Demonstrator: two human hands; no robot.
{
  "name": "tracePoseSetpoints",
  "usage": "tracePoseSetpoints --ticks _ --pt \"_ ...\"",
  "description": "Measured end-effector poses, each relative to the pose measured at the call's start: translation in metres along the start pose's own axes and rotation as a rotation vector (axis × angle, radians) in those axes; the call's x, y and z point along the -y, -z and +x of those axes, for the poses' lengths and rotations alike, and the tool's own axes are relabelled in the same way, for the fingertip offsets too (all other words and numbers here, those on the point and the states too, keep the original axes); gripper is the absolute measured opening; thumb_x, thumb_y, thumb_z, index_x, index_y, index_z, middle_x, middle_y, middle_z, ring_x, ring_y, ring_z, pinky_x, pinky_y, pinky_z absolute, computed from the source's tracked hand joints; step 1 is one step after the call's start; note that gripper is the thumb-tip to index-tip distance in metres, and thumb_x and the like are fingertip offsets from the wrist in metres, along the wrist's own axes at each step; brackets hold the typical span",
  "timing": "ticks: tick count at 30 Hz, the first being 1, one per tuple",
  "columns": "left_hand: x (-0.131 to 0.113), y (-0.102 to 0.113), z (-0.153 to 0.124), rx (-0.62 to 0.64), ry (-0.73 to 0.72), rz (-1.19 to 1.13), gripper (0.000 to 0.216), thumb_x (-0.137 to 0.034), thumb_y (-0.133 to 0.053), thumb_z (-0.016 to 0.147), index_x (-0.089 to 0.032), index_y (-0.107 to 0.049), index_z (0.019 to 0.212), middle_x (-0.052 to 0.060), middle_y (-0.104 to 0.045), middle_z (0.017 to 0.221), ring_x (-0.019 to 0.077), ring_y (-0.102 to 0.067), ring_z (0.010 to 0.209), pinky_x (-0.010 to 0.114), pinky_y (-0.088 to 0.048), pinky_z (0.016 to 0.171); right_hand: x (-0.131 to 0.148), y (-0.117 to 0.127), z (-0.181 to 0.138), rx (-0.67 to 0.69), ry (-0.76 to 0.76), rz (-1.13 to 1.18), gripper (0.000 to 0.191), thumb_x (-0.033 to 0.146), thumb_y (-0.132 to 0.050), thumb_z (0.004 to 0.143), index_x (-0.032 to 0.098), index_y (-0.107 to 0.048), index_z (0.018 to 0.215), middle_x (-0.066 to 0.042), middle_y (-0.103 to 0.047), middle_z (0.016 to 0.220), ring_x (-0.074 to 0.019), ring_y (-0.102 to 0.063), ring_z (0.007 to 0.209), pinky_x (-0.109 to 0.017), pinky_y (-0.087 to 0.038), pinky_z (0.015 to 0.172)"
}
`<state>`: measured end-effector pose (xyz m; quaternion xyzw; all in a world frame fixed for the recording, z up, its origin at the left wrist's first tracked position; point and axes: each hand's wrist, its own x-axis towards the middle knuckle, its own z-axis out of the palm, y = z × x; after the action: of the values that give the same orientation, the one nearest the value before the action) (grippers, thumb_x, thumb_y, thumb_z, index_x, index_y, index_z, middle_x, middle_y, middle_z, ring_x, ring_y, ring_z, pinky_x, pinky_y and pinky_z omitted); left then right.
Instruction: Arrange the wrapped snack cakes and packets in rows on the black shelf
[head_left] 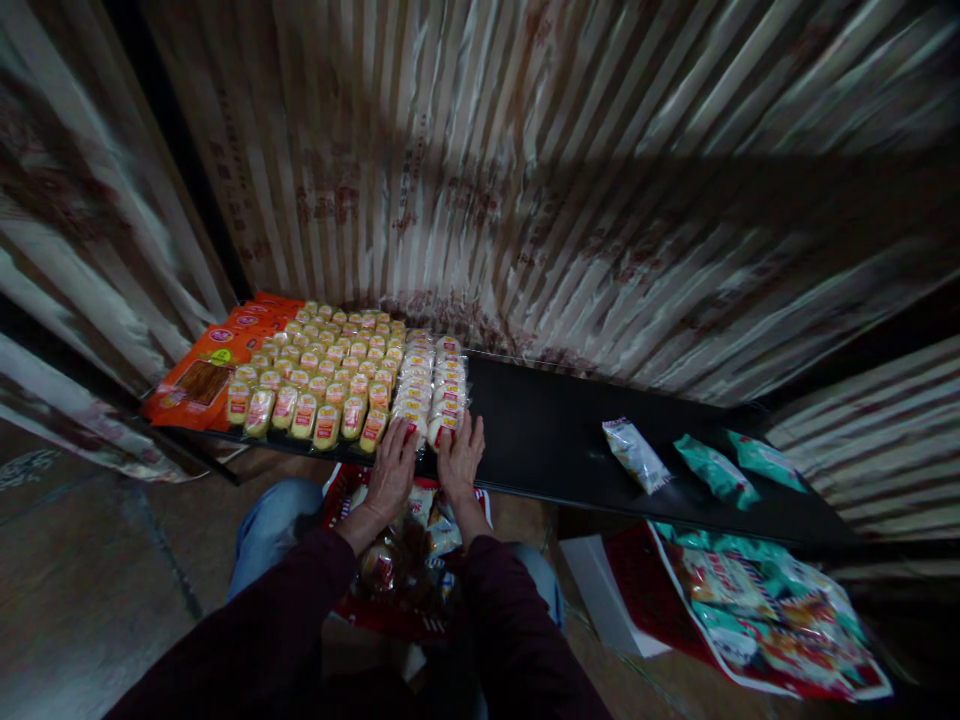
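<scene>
Both my hands are at the front edge of a black shelf (540, 420). Fingers outstretched, my left hand (394, 470) rests against the front of a column of white round wrapped cakes (415, 375). Next to it, my right hand (460, 462) touches the front of a second column of white wrapped cakes (450, 385), its fingers extended over the nearest pack. Neither hand visibly grips a pack. To the left stand several rows of yellow wrapped cakes (328, 427) with red and white labels.
An orange snack bag (206, 375) lies at the shelf's left end. One white packet (636, 455) and two teal packets (716, 468) lie on the right. Below are a red box of wrapped snacks (345, 490) between my knees and another red box (649, 585) of packets. Striped curtain (480, 200) hangs behind.
</scene>
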<state>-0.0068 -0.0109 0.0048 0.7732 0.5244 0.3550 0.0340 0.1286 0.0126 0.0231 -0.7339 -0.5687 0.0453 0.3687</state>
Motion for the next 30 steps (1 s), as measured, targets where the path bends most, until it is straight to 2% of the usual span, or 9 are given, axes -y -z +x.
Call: tracePoseSetpoints --ticks 11,16,21,25,28,30 --pt "-0.006 0.007 -0.007 0.022 0.008 -0.008 0.047 -0.007 -0.038 0.084 -0.015 -0.044 0.13 0.015 -0.034 0.147 0.0246 -0.02 0.141 0.048 -0.033 0.108 0.001 0.005 -0.009 -0.01 0.021 0.01 0.057 0.045 -0.028 0.092 0.014 -0.036 0.139 -0.02 -0.026 0.148 -0.0313 -0.027 0.134 -0.053 -0.029 0.102" --pt "-0.01 0.012 -0.019 0.047 -0.003 -0.01 0.052 -0.005 -0.038 0.081 -0.015 -0.042 0.132 0.015 -0.034 0.147 0.0252 -0.018 0.141 0.05 -0.033 0.107 0.002 0.007 -0.019 0.0 0.024 0.033 0.056 0.043 -0.029 0.092 0.013 -0.035 0.139 -0.021 -0.026 0.147 -0.0304 -0.024 0.136 -0.051 -0.029 0.104" --pt "-0.016 0.019 -0.044 0.116 -0.065 -0.063 0.048 -0.006 -0.037 0.082 -0.012 -0.048 0.128 0.016 -0.037 0.146 0.0249 -0.021 0.14 0.05 -0.034 0.108 0.0 0.01 -0.039 -0.024 0.056 0.073 0.053 0.038 -0.028 0.093 0.013 -0.035 0.138 -0.02 -0.027 0.146 -0.028 -0.025 0.136 -0.051 -0.028 0.105" --pt "-0.015 0.015 -0.073 0.199 -0.083 -0.129 0.048 -0.005 -0.037 0.08 -0.014 -0.051 0.125 0.013 -0.04 0.144 0.024 -0.025 0.139 0.051 -0.034 0.108 -0.002 0.013 -0.059 -0.038 0.113 0.071 0.05 0.035 -0.027 0.093 0.014 -0.035 0.138 -0.018 -0.031 0.145 -0.0267 -0.027 0.135 -0.052 -0.03 0.104" --pt "-0.009 0.007 -0.095 0.245 -0.019 -0.155 0.044 -0.004 -0.038 0.078 -0.014 -0.058 0.116 0.013 -0.046 0.139 0.0234 -0.031 0.136 0.05 -0.035 0.109 -0.004 0.014 -0.079 -0.027 0.166 0.046 0.048 0.032 -0.028 0.094 0.014 -0.036 0.137 -0.018 -0.032 0.144 -0.0262 -0.027 0.135 -0.053 -0.03 0.104" --pt "-0.003 0.001 -0.107 0.277 0.091 -0.145 0.043 -0.003 -0.04 0.075 -0.014 -0.061 0.11 0.013 -0.05 0.135 0.0242 -0.036 0.133 0.048 -0.036 0.108 -0.006 0.013 -0.096 0.01 0.218 0.042 0.047 0.029 -0.029 0.093 0.014 -0.036 0.137 -0.017 -0.032 0.144 -0.0257 -0.026 0.136 -0.053 -0.03 0.105"
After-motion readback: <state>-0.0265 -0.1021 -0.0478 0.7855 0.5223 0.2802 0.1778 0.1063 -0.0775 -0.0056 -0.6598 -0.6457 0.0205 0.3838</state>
